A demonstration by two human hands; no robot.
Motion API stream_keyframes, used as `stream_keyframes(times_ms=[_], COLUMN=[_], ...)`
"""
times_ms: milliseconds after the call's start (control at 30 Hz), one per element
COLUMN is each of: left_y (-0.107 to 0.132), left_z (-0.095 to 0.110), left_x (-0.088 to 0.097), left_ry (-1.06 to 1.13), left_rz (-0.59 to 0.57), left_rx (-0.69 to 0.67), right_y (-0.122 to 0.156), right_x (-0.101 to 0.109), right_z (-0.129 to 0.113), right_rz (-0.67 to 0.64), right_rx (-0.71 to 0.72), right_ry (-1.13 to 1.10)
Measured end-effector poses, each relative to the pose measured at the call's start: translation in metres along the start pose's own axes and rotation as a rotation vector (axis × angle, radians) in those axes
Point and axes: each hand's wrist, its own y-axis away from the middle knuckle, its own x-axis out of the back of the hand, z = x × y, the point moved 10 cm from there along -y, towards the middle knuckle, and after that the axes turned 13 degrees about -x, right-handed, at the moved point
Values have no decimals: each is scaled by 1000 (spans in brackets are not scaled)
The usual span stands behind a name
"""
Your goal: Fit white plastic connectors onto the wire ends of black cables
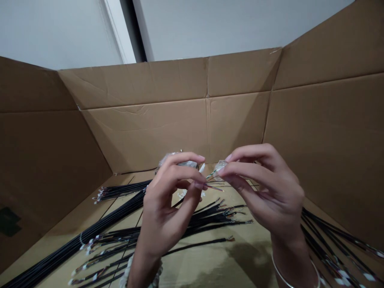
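Note:
My left hand point(168, 208) is raised in the middle of the view, its thumb and fingers pinched on the end of a thin cable whose coloured wire tips point(213, 187) stick out to the right. My right hand point(264, 192) faces it, fingertips pinched on a small clear-white connector point(219, 166) just beside the wire tips. The two hands almost touch. Below them lie bundles of black cables point(120, 236) with small white connectors on their ends.
A tall cardboard screen point(180, 120) walls the work surface at the back and both sides. More black cables point(330, 248) lie at the right. A small clear plastic bag point(168, 158) sits behind my left hand. A bangle circles my right wrist.

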Motion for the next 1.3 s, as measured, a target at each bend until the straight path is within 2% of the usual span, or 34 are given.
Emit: stream_keyframes(times_ms=[300,567,700,767,867,1133,1233,1300], left_y=[3,1,3,3,1,1,1,0], left_z=[3,-2,-4,-5,-5,-6,-5,-4], left_x=[-4,-4,2,4,3,8,9,5], left_ry=[-140,-119,-115,-106,-101,-148,-186,-206], left_rz=[-114,-99,-9,18,11,35,42,16], left_rx=[70,107,162,187,192,130,94,64], right_y=[1,3,1,1,2,2,0,0], right_x=[0,-1,4,-3,-14,-18,-19,-22], right_z=[2,-3,4,6,1,-5,4,16], right_rz=[-22,-41,16,-52,-150,-159,-204,-266], right_rx=[-15,3,-138,-196,-184,-86,-151,-246], right_ry=[-17,-37,-138,-142,-81,96,83,15])
